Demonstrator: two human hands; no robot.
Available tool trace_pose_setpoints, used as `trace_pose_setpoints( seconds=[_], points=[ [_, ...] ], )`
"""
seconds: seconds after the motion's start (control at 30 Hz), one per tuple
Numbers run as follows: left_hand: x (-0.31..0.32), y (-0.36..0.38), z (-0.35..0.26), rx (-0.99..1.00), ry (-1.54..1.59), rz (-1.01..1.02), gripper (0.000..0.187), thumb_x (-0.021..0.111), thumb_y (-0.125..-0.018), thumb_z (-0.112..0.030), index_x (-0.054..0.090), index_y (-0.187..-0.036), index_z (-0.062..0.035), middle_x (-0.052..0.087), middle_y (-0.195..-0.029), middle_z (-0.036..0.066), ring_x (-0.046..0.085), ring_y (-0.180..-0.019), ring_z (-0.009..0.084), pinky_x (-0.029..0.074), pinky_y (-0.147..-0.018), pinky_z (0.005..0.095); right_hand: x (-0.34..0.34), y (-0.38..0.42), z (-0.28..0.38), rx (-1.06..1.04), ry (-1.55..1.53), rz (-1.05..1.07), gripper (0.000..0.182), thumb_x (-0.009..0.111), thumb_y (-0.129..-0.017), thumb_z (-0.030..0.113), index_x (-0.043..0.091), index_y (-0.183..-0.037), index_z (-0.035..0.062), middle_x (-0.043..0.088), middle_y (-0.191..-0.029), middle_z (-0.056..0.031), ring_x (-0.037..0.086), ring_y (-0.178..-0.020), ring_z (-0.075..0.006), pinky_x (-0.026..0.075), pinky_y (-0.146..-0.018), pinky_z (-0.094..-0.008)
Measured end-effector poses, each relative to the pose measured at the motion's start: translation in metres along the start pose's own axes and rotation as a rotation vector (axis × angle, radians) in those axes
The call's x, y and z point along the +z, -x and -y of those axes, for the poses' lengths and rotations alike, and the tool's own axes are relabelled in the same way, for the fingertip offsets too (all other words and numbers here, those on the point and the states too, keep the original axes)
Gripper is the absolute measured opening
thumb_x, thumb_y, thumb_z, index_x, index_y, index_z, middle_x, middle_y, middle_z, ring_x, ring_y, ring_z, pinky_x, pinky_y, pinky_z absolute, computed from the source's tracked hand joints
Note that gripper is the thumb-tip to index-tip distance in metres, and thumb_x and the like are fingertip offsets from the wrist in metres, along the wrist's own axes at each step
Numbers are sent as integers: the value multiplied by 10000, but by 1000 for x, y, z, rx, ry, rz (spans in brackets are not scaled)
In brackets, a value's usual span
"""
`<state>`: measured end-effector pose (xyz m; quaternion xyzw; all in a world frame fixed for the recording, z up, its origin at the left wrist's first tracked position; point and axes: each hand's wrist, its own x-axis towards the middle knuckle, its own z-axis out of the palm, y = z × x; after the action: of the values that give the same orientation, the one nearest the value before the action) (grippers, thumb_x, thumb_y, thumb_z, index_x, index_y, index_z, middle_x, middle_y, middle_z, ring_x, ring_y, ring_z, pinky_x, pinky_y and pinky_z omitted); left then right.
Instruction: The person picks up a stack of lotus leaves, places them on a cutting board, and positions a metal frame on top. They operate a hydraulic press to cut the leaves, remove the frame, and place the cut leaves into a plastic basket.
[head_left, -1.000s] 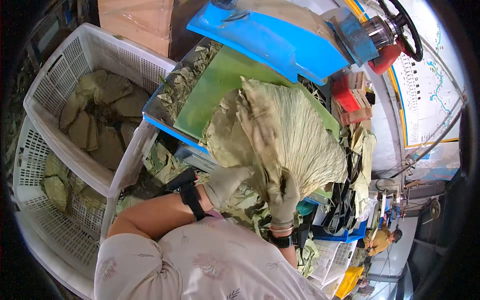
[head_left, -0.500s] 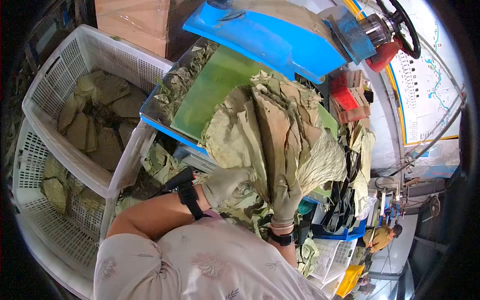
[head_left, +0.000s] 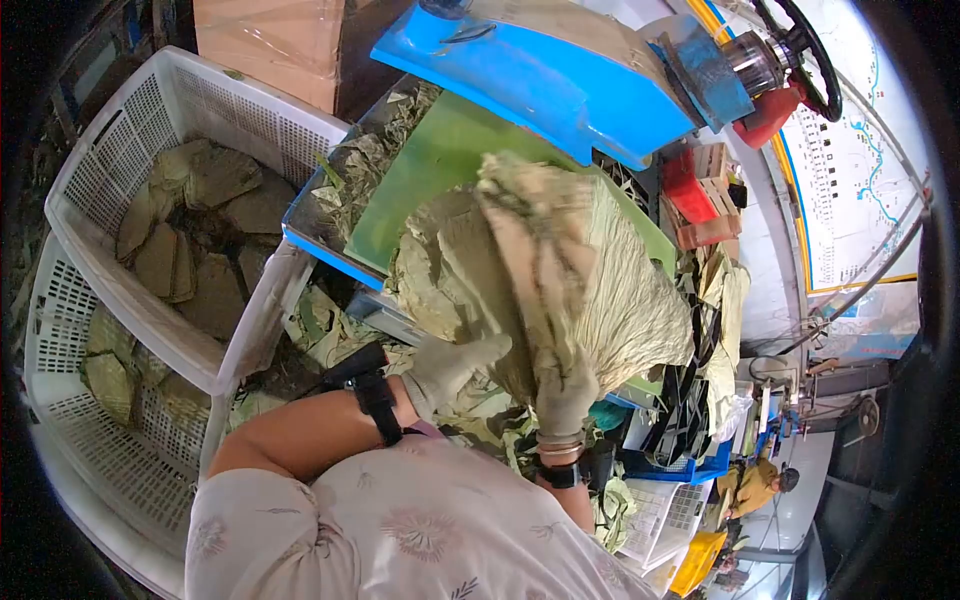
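Observation:
A stack of wrinkled, pale green leaf-like sheets (head_left: pixel 640 290) fans out over the green board (head_left: pixel 450 130) of a blue machine (head_left: pixel 520 70). My right hand (head_left: pixel 567 400), in a light glove, is closed round the gathered lower end of the sheets. Their upper middle part is smeared by motion. My left hand (head_left: pixel 450 370), also gloved, lies at the lower left edge of the stack, its fingers apart and the thumb side towards the sheets.
Two white perforated crates (head_left: pixel 235 350) holding cut sheets stand at the left. Scraps lie in a tray beside the board. A red box (head_left: pixel 690 185) and a handwheel (head_left: pixel 805 50) are upper right. A blue basket (head_left: pixel 680 470) and a person (head_left: pixel 750 488) are lower right.
The middle sheets have shifted and folded over, showing more of the wide wrinkled sheet on the right. My left hand has opened and its fingers have come off the sheets. The distant person has leaned.

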<state>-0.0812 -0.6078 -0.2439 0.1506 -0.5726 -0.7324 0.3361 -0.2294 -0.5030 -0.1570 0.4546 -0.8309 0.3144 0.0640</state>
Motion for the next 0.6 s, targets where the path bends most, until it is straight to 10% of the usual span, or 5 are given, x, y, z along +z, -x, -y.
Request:
trace_pose_setpoints(
  seconds=[0.17, 0.23, 0.43, 0.5, 0.6],
  points=[
    [-13, -12, -3, -328, -266, 50, 372, 670, -949, -312, 694, -1199, -38, 707, -1207, 110, 666, -1094, 176, 515, -945, 338, -11, -6, 34, -135, 315, 247, 675, 824, -731, 190, 548, -1330, 48, 543, -1410, -208, 579, -1220, -410, 526, -962, -450],
    [-18, -10, 23, 388, -1057, 148, 393, 662, -954, -314, 669, -1241, -46, 682, -1259, 97, 645, -1136, 195, 498, -979, 344, -11, -6, 27, -109, 326, 299, 833, 843, -668, 143, 477, -1414, 81, 425, -1516, -197, 513, -1301, -408, 515, -999, -456],
    [-10, -9, -28, -204, -154, 21, 437, 646, -902, -241, 627, -1314, -96, 650, -1298, 97, 606, -1199, 256, 472, -1029, 365, -13, -13, 13, -188, 251, 221, 589, 768, -753, 102, 590, -1308, 19, 653, -1218, -236, 651, -1070, -406, 544, -909, -423],
    [-10, -8, -30, -275, 59, -56, 363, 637, -1003, -318, 678, -1232, -40, 702, -1184, 75, 659, -1082, 202, 505, -967, 327, -24, -13, 10, 198, 97, 179, 390, 733, -831, 115, 652, -1190, -16, 722, -984, -167, 687, -837, -306, 552, -768, -355],
    [-16, -2, -26, -186, 4, -30, 341, 594, -1031, -319, 682, -1228, -55, 712, -1173, 79, 674, -1053, 175, 521, -937, 306, -24, -13, -28, 147, -319, 79, 252, 670, -903, 87, 659, -1127, -27, 695, -906, -44, 608, -729, -141, 494, -625, -292]
  ],
)
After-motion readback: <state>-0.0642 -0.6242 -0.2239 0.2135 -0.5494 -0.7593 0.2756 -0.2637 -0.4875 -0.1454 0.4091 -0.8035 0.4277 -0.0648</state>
